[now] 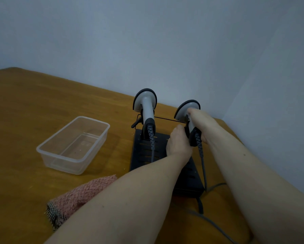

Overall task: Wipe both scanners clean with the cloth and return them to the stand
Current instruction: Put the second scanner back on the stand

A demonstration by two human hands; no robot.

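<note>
Nearest, a pink cloth is left lying on the desk, partly hidden under the left forearm. Further in, the right scanner is gripped by both the left hand and right hand over the black stand. The left scanner is parked upright on it, clear tub off to the left

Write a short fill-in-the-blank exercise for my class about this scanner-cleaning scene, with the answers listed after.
1. Both hands grip the ____ scanner.
2. The pink cloth lies on the ____, held by neither hand.
3. The clear plastic container stands to the ____ of the black stand.
4. The left scanner rests in the ____.

Answers: right; table; left; stand
</note>
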